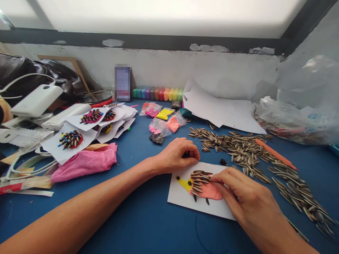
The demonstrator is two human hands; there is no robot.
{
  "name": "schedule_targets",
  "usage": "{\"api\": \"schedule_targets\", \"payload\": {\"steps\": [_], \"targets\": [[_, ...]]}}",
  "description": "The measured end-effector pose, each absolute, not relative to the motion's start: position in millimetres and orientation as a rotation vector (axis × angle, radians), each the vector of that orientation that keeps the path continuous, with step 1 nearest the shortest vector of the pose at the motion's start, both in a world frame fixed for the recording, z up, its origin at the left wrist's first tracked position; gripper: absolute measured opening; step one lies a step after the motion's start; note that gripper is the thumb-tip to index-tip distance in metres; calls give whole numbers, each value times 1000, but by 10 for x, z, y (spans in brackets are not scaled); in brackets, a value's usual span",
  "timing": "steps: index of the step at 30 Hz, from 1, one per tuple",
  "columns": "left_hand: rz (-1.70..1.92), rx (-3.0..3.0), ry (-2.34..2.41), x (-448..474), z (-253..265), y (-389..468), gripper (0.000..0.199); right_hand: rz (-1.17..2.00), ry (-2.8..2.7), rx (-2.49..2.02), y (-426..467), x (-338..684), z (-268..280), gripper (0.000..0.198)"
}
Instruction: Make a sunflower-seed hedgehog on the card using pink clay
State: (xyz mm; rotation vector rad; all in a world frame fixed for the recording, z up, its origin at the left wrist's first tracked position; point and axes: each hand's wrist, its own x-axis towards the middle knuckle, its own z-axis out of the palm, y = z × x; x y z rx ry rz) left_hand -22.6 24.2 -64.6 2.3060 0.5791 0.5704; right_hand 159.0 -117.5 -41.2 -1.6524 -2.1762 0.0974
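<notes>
A white paper card (pixel 180 197) lies on the blue table, bearing a hedgehog picture with a pink clay body (pixel 212 192), yellow snout (pixel 182 182) and black clay dots. Striped sunflower seeds (pixel 197 185) cover the body's left and upper part. My right hand (pixel 246 197) reaches over the card's right side, thumb and forefinger pinched at the seeds; the seed between them is mostly hidden. At the card's upper left edge rests my left hand (pixel 177 155), its fingers curled in; a dark spot shows inside the curl, too hidden to name.
Loose sunflower seeds (pixel 243 151) spread to the right, beside an orange stick-like tool (pixel 277 154). Clay packets (pixel 165 113), white sheets (pixel 225 109) and a phone (pixel 123 83) stand or lie behind. Finished seed cards (pixel 55 143) and a pink cloth (pixel 86 164) lie left.
</notes>
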Motion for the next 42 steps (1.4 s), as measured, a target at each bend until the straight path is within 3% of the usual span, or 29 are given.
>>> {"api": "schedule_targets", "payload": {"steps": [18,25,30,42], "targets": [[559,2298,585,-220,-635,226,9,-69,-2131,-1680,-1200,1581,-350,14],[550,2299,595,-218,-622,230,10,-18,-2122,-1709,-1206,1653,-331,21],[556,2288,595,-216,-605,226,9,-43,-1943,-1969,-1112,1960,-369,26],[533,2333,604,-217,-597,221,11,298,-1849,-2337,-1132,1995,-239,34]]}}
